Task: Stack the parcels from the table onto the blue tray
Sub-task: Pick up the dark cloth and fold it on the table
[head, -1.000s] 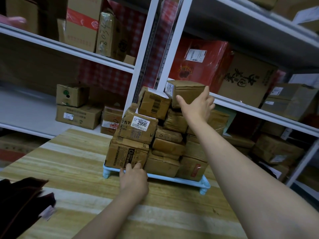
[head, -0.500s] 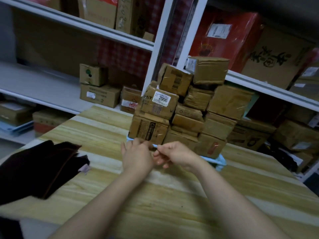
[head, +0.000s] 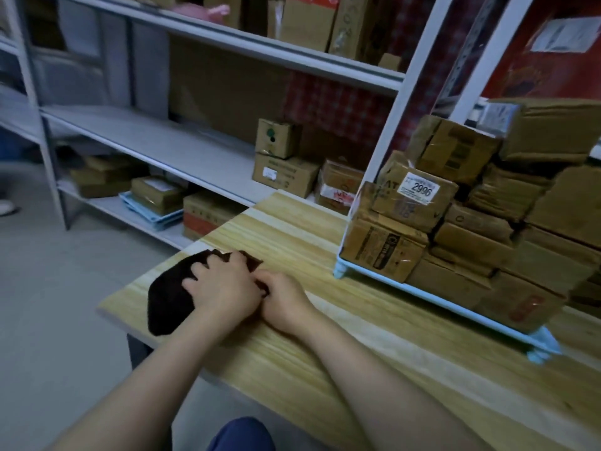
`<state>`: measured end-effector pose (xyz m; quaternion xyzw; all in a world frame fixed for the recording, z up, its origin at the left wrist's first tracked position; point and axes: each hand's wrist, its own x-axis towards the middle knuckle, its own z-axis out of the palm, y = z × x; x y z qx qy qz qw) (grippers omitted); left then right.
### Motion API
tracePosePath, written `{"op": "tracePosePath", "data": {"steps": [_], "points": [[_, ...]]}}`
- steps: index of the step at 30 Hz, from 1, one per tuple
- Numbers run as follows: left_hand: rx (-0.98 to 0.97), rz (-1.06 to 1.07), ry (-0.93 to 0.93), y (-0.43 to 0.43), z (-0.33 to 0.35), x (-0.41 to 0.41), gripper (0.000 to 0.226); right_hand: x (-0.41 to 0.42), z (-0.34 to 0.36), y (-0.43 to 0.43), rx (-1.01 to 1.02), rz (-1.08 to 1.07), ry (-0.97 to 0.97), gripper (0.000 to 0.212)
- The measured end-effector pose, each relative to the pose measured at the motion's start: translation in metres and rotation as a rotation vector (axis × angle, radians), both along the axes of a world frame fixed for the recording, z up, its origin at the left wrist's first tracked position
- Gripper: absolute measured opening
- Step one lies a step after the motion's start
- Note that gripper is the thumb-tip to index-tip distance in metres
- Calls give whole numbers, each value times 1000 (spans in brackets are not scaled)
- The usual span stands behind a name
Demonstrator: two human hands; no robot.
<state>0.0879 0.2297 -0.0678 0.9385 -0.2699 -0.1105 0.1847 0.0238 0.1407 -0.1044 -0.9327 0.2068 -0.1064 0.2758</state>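
Observation:
The blue tray (head: pixel 426 297) stands on the wooden table (head: pixel 357 359) at the right, piled high with brown taped parcels (head: pixel 471 236). One parcel near the top left of the pile carries a white label reading 2996 (head: pixel 419 190). Both my hands are to the left of the tray, on a dark cloth (head: pixel 166 297) at the table's left corner. My left hand (head: pixel 224 288) lies on top of the cloth with bent fingers digging into it. My right hand (head: pixel 286 301) sits right beside it and pinches the cloth's near edge. No loose parcel shows on the table.
White metal shelving (head: pixel 201 151) runs behind the table and holds more cardboard boxes (head: pixel 283 170). A lower shelf carries light blue trays (head: pixel 156 213) with a box on them. A shelf upright (head: pixel 393 125) rises just behind the pile. Grey floor (head: pixel 48 304) lies left of the table.
My right hand left the top parcel and came down. Both hands moved from the tray's front edge leftward onto the dark cloth, and my view swung left.

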Motion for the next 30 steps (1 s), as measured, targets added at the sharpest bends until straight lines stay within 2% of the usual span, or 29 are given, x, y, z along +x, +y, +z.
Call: {"op": "tracePosePath", "data": {"steps": [2, 6, 7, 8, 9, 10, 11, 12, 13, 14, 15, 19, 21, 24, 27, 30], "points": [[-88, -93, 15, -5, -3, 0, 48, 2, 3, -10, -131, -119, 71, 28], [-618, -148, 72, -21, -3, 2, 31, -12, 20, -29, -397, -416, 348, 34], [-680, -120, 38, -24, -1, 4, 31, -14, 24, -32, -463, -448, 328, 38], [-691, -86, -1, -27, 0, 7, 32, -12, 27, -33, -504, -434, 223, 43], [-666, -47, -21, -30, -1, 12, 33, -7, 27, -33, -492, -364, 74, 46], [-609, -10, -19, -32, -2, 18, 36, 0, 27, -28, -395, -246, -20, 48], [-531, 21, 2, -35, -4, 26, 39, 10, 24, -22, -244, -105, 8, 50], [-454, 41, 28, -38, -6, 33, 41, 19, 18, -13, -141, 14, 133, 57], [-389, 51, 47, -41, -9, 40, 42, 26, 8, -7, -131, 80, 295, 66], [-337, 51, 59, -44, -11, 46, 44, 31, 1, -8, -172, 89, 421, 71], [-297, 41, 66, -48, -13, 53, 46, 39, -2, -15, -206, 65, 467, 73], [-224, -33, 51, -79, -13, 71, 51, 73, 4, -63, -132, -179, 503, 80], [-173, -70, 44, -99, -12, 80, 52, 92, 5, -88, -91, -330, 537, 76], [9, -122, 45, -125, -16, 100, 51, 118, 3, -123, -31, -580, 524, 71], [293, -203, -130, -143, -20, 111, 43, 139, 2, -158, -8, -810, 521, 72], [374, -247, -267, -158, -25, 117, 42, 155, 3, -196, 22, -964, 495, 73]]}}
